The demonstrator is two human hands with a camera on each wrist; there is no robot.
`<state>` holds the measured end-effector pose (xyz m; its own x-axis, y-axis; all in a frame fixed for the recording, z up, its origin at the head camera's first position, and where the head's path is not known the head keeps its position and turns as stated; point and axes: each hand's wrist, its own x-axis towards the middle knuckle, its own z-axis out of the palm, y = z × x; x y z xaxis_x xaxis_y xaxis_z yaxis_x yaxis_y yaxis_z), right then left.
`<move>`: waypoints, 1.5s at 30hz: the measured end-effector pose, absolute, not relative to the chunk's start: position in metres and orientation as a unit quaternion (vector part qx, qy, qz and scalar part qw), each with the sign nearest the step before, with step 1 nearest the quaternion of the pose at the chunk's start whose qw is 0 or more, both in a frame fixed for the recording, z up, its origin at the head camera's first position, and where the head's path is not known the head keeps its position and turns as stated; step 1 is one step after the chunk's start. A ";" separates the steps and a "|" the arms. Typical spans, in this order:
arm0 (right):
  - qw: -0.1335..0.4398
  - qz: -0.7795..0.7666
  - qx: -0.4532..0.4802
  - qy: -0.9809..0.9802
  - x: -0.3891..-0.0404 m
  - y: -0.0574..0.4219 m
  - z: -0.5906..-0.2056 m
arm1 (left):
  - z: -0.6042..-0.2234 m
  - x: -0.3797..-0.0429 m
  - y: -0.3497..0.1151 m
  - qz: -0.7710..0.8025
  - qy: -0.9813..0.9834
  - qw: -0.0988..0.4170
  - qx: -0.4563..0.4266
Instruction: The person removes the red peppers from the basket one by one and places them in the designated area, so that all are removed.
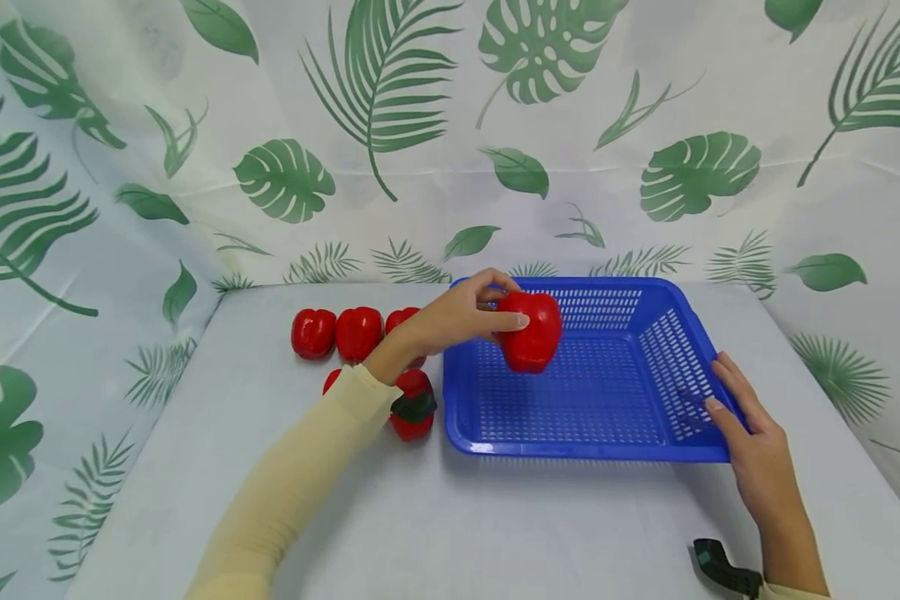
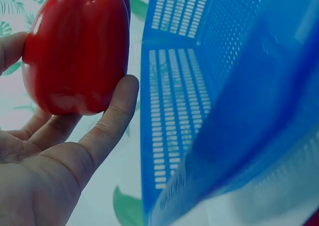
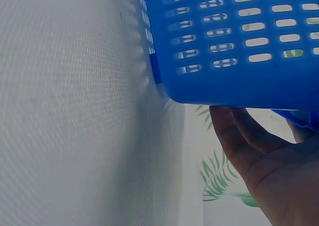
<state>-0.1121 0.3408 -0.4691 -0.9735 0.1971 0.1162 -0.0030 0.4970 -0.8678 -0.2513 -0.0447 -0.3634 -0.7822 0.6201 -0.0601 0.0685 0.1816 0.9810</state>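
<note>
My left hand (image 1: 465, 315) pinches a red bell pepper (image 1: 537, 335) over the left part of a blue plastic basket (image 1: 570, 452). In the left wrist view, the thumb and fingers of that hand (image 2: 55, 166) press the sides of the glossy pepper (image 2: 77, 51), beside the basket wall (image 2: 249, 121). Nothing else is seen inside the basket. My right hand (image 1: 759, 454) grips the basket's right rim, thumb on top. From the right wrist view, its fingers (image 3: 232, 136) reach up under the basket's edge (image 3: 224, 89).
More red bell peppers stand left of the basket, among them one at the far left (image 1: 313, 333) and one with a green stem (image 1: 412, 406); my left arm partly covers some. A leaf-patterned cloth (image 1: 420, 175) hangs behind the white table (image 1: 195, 433).
</note>
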 end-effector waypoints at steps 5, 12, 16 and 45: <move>0.105 0.495 -0.062 -0.860 -0.111 0.343 -0.467 | -0.361 -0.250 -0.058 0.602 0.732 0.217 0.235; 0.104 0.497 -0.069 -0.858 -0.109 0.343 -0.469 | -0.356 -0.246 -0.079 0.604 0.733 0.188 0.250; 0.103 0.504 -0.073 -0.854 -0.109 0.342 -0.470 | -0.354 -0.242 -0.095 0.603 0.744 0.176 0.226; 0.107 0.501 -0.070 -0.856 -0.113 0.336 -0.468 | -0.388 -0.199 -0.241 0.608 0.786 0.087 0.072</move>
